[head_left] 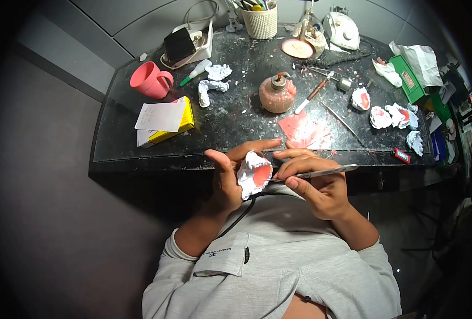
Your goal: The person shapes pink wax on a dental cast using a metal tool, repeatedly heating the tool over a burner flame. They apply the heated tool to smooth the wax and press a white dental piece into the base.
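Head view, single: my feed looks forward and down from above the grip of left hand (228, 181) and right hand (323, 194), desk (230, 133) beyond (grey top (273, 239) nearer).

"What's sitting beyond the left fingers (258, 144)?"
"A pink mug (148, 82) is standing ahead-left, and a yellow box (187, 115) is lying nearer them, bearing white paper (160, 116)!"
"And past the right fingers (300, 162)?"
"A green box (407, 80) is lying ahead-right, a small red packet (402, 155) is resting rightward, and a white basket (260, 24) is standing far ahead!"
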A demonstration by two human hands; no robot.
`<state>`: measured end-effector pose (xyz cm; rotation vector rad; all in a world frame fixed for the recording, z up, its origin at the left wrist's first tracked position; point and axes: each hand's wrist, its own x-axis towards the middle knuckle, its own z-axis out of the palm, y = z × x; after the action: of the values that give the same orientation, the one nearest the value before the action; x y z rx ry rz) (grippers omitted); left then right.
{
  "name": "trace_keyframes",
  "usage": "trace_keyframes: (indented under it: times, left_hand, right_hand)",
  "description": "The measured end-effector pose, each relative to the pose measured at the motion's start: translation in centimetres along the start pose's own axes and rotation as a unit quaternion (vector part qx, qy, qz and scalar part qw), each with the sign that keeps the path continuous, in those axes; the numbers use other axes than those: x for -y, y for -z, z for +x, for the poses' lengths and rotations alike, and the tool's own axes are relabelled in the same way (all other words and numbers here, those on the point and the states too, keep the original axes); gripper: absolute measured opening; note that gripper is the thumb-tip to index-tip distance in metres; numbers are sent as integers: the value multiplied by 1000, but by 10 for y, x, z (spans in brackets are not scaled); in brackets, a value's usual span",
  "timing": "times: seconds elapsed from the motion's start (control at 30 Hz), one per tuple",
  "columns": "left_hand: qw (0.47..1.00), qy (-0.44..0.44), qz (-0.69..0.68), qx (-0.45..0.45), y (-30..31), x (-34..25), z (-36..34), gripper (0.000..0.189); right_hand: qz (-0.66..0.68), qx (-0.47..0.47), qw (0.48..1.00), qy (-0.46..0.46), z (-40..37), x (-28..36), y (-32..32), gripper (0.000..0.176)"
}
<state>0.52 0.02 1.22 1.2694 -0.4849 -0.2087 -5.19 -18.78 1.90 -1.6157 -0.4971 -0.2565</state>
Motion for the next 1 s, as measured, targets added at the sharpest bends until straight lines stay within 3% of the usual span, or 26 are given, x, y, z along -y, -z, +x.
trace_keyframes:
  times: [0.03,0.1,0.2,0.53,0.6,0.9,1.0]
  left_hand:
    - [1000,1,0,0,4,1,-1,109]
    - [993,-22,25,116,16,3,-2,105]
    - [991,-32,24,129,17,5,-2,103]
    - [985,-55,102,128,17,3,-1,103]
    - [994,-39,67,77,10,3,-2,109]
    - [990,-38,130,38,6,-4,-3,107]
    - [995,-53,71,49,10,3,-4,105]
  right_hand:
    - [0,0,1000,-1,-2,-1,-2,8]
    - [96,-11,994,-44,-4,-1,-5,8]
    - [91,-4,995,-35,-5,-1,-6,8]
    - [62,3,998,-31,-3,-1,-7,7]
    - [62,1,998,-32,-3,0,-7,8]
    - [46,-1,999,-24,-3,-2,-9,7]
    - [58,-8,998,-26,-3,-2,-11,7]
